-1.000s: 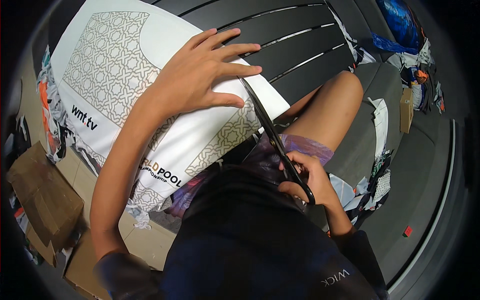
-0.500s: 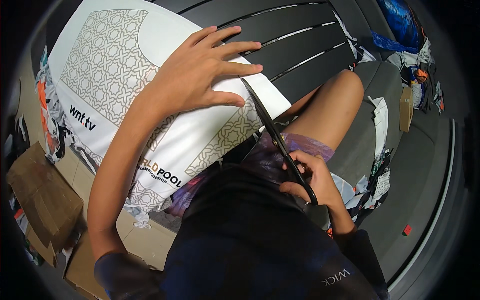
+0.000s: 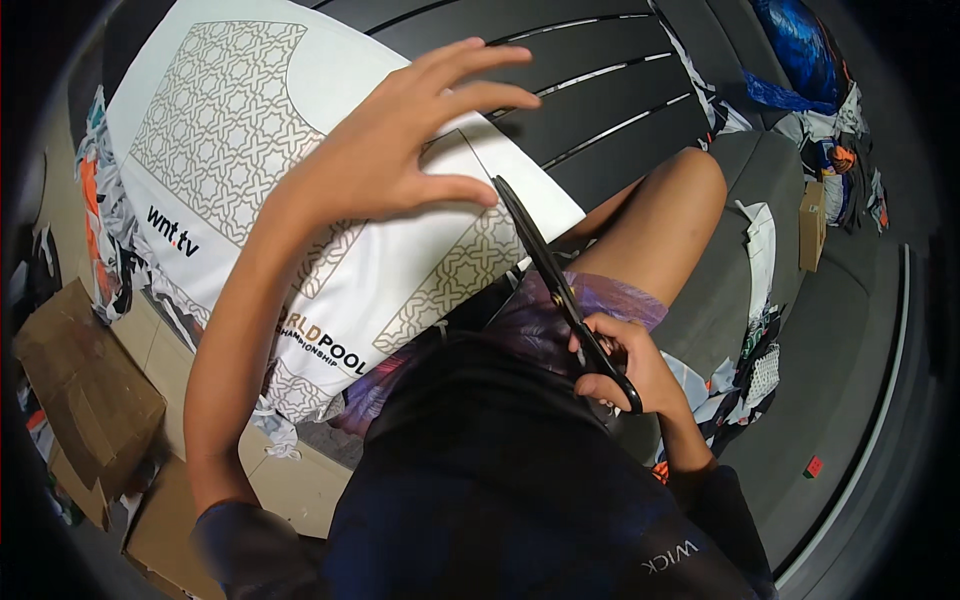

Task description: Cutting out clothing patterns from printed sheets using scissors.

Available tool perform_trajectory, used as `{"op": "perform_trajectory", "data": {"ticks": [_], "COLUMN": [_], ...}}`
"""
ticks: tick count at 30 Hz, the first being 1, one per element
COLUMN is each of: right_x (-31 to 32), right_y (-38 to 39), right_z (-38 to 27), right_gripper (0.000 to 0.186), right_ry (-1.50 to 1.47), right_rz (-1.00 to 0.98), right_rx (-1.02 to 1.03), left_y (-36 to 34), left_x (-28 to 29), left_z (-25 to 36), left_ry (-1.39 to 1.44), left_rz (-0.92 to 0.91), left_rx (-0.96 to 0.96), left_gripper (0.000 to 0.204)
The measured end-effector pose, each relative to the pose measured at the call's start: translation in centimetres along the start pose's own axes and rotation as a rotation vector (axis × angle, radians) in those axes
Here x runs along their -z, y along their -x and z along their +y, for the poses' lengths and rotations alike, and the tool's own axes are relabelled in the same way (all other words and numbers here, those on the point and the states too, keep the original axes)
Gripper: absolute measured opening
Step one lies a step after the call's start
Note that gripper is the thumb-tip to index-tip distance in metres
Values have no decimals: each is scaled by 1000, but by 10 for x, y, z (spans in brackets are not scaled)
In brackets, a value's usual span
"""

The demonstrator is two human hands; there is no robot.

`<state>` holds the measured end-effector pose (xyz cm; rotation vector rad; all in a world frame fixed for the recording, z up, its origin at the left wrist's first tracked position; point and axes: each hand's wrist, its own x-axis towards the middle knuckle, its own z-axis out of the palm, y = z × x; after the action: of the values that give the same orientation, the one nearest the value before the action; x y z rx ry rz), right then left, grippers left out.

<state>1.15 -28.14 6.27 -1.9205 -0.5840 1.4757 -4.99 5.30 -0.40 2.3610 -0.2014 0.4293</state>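
Observation:
A white fabric piece with patterned panels and dark printing lies over a black slatted surface and my lap. Above its upper middle my left hand is open, fingers spread and slightly raised, thumb tip close by the scissors' points. My right hand, near my thigh at lower right, is closed on the handles of long black scissors. Their blades reach up-left onto the fabric beside a thin straight line in it; I cannot tell whether that is a cut.
Cardboard lies on the tiled floor at lower left. A grey padded seat on the right bears fabric scraps, a small box and a small red object. A blue patterned item is at top right.
My left hand's fingers have lifted from the fabric and moved up. The scissors and my right hand have shifted slightly down and right, exposing more of the thin line.

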Motion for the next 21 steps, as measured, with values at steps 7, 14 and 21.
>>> {"op": "perform_trajectory", "data": {"ticks": [7, 14, 21], "right_x": [3, 5, 5], "right_y": [-4, -11, -8], "right_z": [-4, -9, -13], "right_gripper": [38, 37, 41], "right_ry": [-34, -7, 30], "right_rz": [-8, -19, -19], "right_rx": [-31, -12, -20], "left_y": [5, 5, 8], "left_x": [15, 12, 2], "left_z": [-13, -14, -3], "left_ry": [-52, -121, -137], "left_rz": [-131, -107, -97], "left_rx": [27, 23, -6], "left_gripper": [38, 42, 43]}}
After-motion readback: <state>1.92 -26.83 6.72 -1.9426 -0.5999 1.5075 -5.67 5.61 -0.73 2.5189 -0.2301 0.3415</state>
